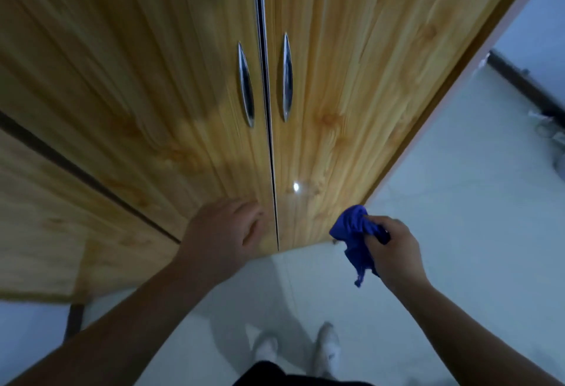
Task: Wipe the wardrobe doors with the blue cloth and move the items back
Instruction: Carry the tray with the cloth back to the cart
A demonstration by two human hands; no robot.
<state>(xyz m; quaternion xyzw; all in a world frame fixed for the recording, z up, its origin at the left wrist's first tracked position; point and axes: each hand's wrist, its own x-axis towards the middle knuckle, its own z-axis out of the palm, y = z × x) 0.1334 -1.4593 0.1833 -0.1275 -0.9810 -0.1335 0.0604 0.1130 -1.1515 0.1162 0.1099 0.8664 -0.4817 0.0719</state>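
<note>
Wardrobe doors (336, 80) both closed, two panels meeting at the centre seam, metal handles (246, 86) either side of it. Finish looks glossy near the bottom of the seam, with a light glare there; can't tell if that's from wiping, so no proof how much is done.

Left hand (226, 229) sits just left of the seam at the bottom edge, fingers loosely spread, near or touching the panel, holding nothing.

Right hand (393, 248) is right of the seam, past the door's lower corner, fist pinched round the bunched blue cloth (351, 229). Cloth is off the wood.

Items to move back: none in view. That step looks undone.
</note>
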